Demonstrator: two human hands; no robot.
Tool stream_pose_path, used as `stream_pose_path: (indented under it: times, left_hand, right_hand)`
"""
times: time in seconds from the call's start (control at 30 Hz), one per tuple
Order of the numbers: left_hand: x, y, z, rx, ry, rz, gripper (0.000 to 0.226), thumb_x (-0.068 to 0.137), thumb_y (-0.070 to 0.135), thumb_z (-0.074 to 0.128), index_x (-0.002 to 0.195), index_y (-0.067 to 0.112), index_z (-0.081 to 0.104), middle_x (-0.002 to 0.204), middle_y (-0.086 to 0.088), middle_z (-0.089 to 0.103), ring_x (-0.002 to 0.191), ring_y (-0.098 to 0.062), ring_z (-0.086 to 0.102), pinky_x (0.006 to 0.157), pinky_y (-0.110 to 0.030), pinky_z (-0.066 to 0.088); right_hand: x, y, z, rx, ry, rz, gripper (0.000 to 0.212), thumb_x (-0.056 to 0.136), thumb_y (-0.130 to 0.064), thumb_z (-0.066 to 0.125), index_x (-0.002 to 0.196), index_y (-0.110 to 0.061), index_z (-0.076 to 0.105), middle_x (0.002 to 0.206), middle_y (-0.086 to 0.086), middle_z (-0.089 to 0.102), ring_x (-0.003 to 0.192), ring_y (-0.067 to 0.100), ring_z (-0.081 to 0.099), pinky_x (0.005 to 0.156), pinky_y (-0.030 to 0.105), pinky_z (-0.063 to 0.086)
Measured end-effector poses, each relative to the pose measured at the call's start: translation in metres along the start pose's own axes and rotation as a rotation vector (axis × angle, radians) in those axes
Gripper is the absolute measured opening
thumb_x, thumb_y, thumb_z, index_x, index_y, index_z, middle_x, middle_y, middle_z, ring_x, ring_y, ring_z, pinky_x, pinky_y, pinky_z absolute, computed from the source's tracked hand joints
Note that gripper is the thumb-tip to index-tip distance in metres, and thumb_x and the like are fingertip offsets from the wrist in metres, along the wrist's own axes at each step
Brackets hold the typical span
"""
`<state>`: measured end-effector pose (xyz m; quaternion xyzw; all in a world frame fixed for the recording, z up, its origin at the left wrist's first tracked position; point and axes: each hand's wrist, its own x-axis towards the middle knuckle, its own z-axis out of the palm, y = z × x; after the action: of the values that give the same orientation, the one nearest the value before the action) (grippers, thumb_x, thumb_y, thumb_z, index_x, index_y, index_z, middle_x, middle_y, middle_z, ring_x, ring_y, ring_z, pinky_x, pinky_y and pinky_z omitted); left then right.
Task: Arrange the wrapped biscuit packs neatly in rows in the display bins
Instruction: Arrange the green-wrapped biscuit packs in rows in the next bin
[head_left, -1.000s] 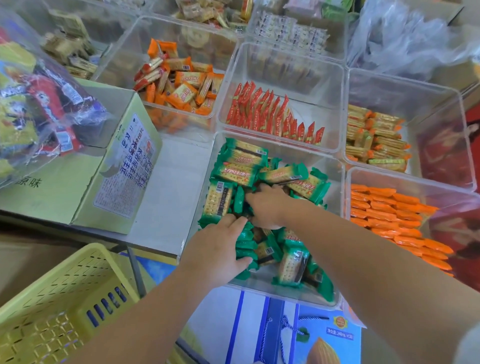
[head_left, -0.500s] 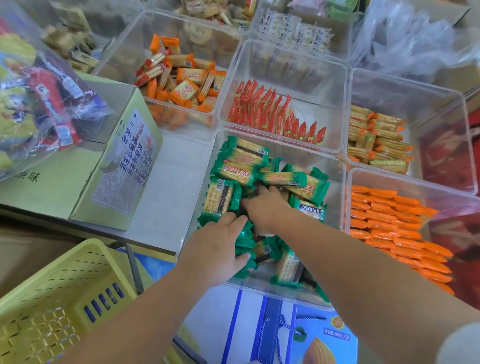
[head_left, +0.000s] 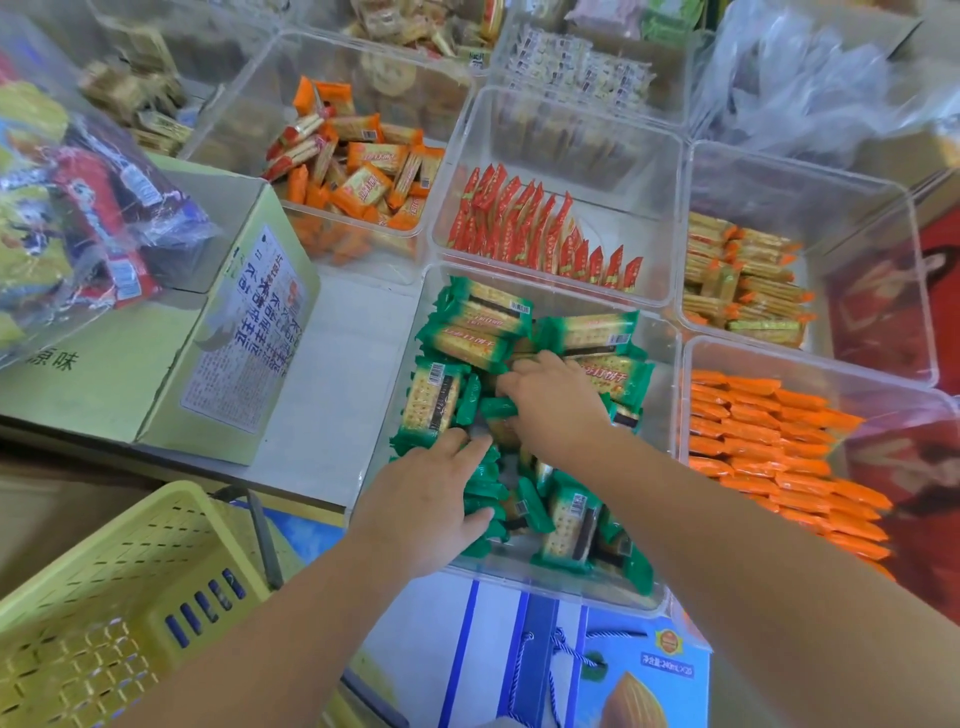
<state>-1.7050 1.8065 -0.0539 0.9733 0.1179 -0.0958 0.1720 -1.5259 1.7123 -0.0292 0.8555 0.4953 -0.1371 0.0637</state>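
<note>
Packs: we are sorting green biscuit packs (head_left: 478, 343), jumbled in the near clear bin (head_left: 545, 584)
Left hand (head_left: 431, 499): we are pressing flattish fingers (head_left: 462, 444) on upright packs
Right hand (head_left: 556, 410): nearer the far heap, we are curling fingers round crosswise packs just ahead

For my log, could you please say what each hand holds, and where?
Right hand pinches one green pack by its end; left hand only presses the packs.

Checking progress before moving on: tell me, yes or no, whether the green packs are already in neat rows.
No: the green packs lie jumbled at mixed angles in their clear bin.
</note>
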Motion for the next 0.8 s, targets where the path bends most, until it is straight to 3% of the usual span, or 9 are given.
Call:
stream_pose_path:
  times: [0.13,0.23,0.33,0.47,0.63,0.8]
  left_hand:
    - [0.000,0.000,0.003,0.000,-0.029,0.015,0.084,0.088,0.069,0.044,0.156,0.038,0.005,0.163,0.009,0.010,0.116,-0.022,0.055,0.086,-0.038,0.052]
    - [-0.002,0.001,0.001,-0.007,-0.015,0.002,0.084,0.089,0.067,0.045,0.157,0.034,0.008,0.164,0.008,0.014,0.114,-0.021,0.059,0.084,-0.036,0.054]
    - [-0.005,0.003,-0.004,-0.020,0.055,-0.010,0.075,0.090,0.061,0.048,0.151,0.028,0.021,0.155,0.005,0.028,0.099,-0.019,0.064,0.075,-0.033,0.055]
    - [-0.006,0.005,-0.008,-0.003,0.057,-0.034,0.084,0.091,0.059,0.050,0.158,0.027,0.011,0.143,0.002,0.028,0.092,-0.019,0.060,0.070,-0.032,0.053]
    - [-0.003,0.005,-0.007,0.041,0.017,-0.033,0.081,0.089,0.061,0.050,0.156,0.023,0.024,0.149,-0.001,0.018,0.116,-0.021,0.051,0.088,-0.036,0.054]
    - [-0.001,0.003,-0.004,0.033,0.010,-0.016,0.081,0.089,0.062,0.049,0.156,0.023,0.025,0.156,0.002,0.013,0.124,-0.021,0.045,0.092,-0.037,0.053]
  right_hand:
    - [-0.016,0.002,-0.001,0.195,-0.075,-0.012,0.038,0.091,-0.008,0.061,0.124,-0.024,0.053,0.110,0.003,0.063,0.098,0.027,0.060,0.075,0.042,0.055]
    - [-0.018,-0.003,-0.001,0.277,-0.104,-0.007,0.035,0.093,-0.006,0.058,0.122,-0.023,0.050,0.101,0.006,0.064,0.085,0.029,0.061,0.066,0.043,0.055]
    - [-0.017,-0.008,0.000,0.426,-0.061,0.012,0.032,0.091,-0.008,0.060,0.118,-0.023,0.053,0.106,0.006,0.064,0.090,0.030,0.061,0.072,0.045,0.054]
    - [-0.018,-0.012,0.002,0.523,-0.159,-0.009,0.031,0.089,-0.013,0.058,0.120,-0.020,0.059,0.110,0.007,0.066,0.098,0.030,0.062,0.079,0.046,0.054]
    - [-0.013,-0.005,0.002,0.557,-0.160,0.006,0.038,0.101,-0.017,0.044,0.137,-0.014,0.058,0.136,0.010,0.058,0.123,0.028,0.054,0.102,0.040,0.045]
    - [-0.002,-0.008,-0.002,0.523,-0.055,0.010,0.054,0.100,-0.004,0.046,0.149,-0.028,0.043,0.128,0.011,0.054,0.105,0.030,0.058,0.087,0.043,0.051]
